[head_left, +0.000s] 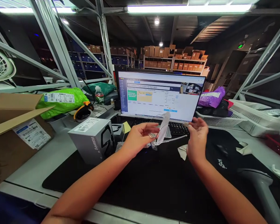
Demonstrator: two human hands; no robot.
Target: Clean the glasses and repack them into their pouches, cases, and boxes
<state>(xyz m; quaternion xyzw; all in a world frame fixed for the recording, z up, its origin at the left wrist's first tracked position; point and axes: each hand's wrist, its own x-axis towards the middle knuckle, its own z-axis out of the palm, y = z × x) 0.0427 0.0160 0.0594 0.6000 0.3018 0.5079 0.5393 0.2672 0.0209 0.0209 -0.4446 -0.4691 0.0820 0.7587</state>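
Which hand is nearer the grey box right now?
Left. The left hand, holding a clear bag, is just right of the grey box; the right hand is farther right, beyond the bag.

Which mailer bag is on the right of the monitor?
The purple one, lying beside the white basket. The lime-green bag and dark-green bag both lie left of the monitor.
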